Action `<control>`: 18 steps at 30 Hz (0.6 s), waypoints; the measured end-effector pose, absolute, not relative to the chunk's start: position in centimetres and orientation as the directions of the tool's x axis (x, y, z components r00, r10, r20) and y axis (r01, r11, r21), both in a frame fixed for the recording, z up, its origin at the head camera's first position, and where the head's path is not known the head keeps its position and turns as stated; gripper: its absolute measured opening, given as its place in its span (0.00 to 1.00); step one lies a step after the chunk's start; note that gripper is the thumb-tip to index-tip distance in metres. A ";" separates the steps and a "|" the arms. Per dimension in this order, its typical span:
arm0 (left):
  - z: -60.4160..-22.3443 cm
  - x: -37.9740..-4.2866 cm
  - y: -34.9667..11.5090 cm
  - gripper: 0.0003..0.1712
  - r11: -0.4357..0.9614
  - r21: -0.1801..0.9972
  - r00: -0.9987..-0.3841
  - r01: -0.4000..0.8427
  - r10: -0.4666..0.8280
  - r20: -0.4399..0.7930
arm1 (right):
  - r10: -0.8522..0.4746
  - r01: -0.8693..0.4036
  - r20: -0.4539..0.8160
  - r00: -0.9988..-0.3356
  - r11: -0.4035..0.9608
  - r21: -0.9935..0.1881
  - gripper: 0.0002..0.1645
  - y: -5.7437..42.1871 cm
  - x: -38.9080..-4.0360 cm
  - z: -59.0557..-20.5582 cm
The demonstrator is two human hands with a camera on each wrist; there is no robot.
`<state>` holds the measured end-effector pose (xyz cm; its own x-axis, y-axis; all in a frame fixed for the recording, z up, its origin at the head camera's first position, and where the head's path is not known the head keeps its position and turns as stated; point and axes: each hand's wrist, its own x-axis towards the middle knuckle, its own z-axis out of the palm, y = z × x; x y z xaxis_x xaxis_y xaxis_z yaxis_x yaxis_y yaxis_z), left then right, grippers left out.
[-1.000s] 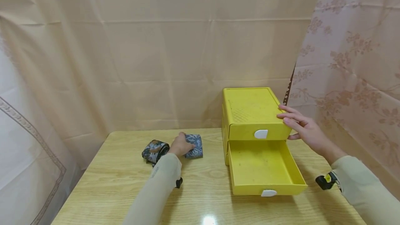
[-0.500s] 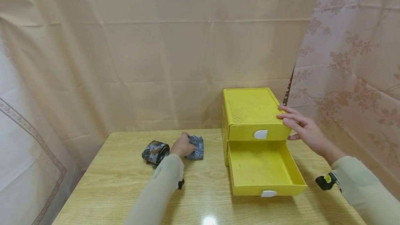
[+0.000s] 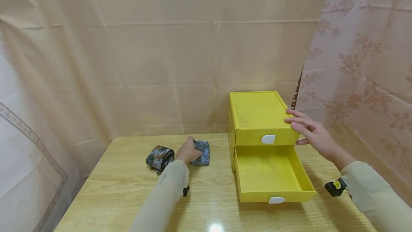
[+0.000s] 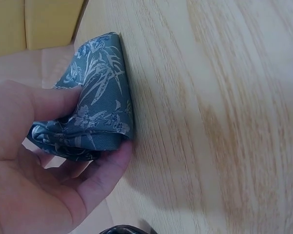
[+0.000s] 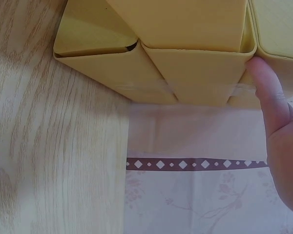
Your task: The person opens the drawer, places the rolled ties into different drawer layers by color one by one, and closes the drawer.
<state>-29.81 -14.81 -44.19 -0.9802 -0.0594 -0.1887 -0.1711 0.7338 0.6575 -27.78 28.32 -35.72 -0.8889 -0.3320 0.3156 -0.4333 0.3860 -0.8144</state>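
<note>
My left hand (image 3: 187,150) grips a folded blue-grey cloth with a pale leaf pattern (image 3: 202,153) on the table. In the left wrist view the thumb lies on top of this folded cloth (image 4: 100,83), and fingers curl under its near edge. Just left of that hand is a rolled camouflage-patterned cloth (image 3: 160,157). My right hand (image 3: 317,137) rests on the upper right edge of a yellow drawer cabinet (image 3: 260,108), fingers spread and fairly straight. The cabinet's second drawer (image 3: 270,169) is pulled out, with nothing inside it.
The wooden table (image 3: 109,192) runs under everything, its back edge by a beige curtain (image 3: 161,63). A floral curtain (image 3: 370,63) hangs on the right. The pulled-out drawer's white handle (image 3: 276,199) projects toward the table's front.
My left hand has shifted very slightly right, and the folded cloth has moved a little with it. My right hand, the cabinet and the rolled cloth have stayed put.
</note>
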 end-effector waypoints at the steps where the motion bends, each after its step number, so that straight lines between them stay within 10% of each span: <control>1: -44.2 -29.8 -14.8 0.38 0.737 0.655 -0.981 -0.166 -0.057 -0.185 | -0.332 -0.433 0.315 -0.889 0.385 -0.815 0.20 28.3 -27.8 -35.7; 18: -44.7 -29.1 -14.4 0.44 0.830 0.551 -0.996 -0.089 -0.060 -0.070 | -0.336 -0.435 0.315 -0.888 0.385 -0.814 0.20 28.3 -27.8 -35.7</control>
<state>-29.13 -14.43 -44.74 -0.9957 -0.0596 -0.0702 -0.0885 0.8297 0.5511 -27.83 28.29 -35.69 -0.8876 -0.3359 0.3152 -0.4348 0.3851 -0.8140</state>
